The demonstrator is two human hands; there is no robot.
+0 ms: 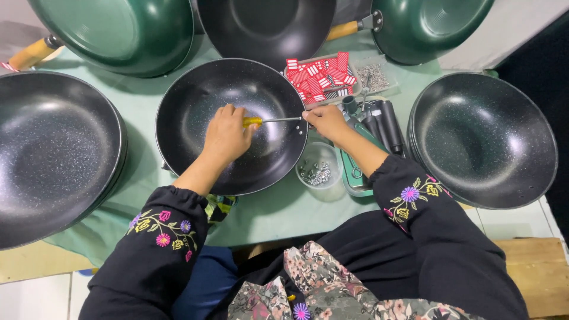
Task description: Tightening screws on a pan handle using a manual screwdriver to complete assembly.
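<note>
Your left hand [228, 135] sits inside the black speckled wok [232, 124], its fingers clenched around the yellow handle of a screwdriver [269, 120] whose thin shaft runs to the right, toward the pan's rim. Your right hand [326, 121] meets it there: its fingers pinch at the rim just where the screwdriver tip arrives, though whether they hold a small fastener or only steady the edge is too small to tell.

The wok rests on the green-covered table [272, 216] straight in front of you, between your forearms. By the look of it, the step in hand is driving a screw through the wok's wall at the handle side; the next move calls for keeping the tip seated and the shaft level while the left wrist turns.

Just beside your right wrist stands a clear cup of small metal nuts [317, 172]. Beyond your right hand lie black handle parts [385, 121] on a green tray, and behind them a tray of red-and-white packets [320, 77]. A stack of finished-looking black woks [483, 139] lies to the right, another black wok [53, 154] to the left, and green-backed pans [115, 32] lean along the far edge.
</note>
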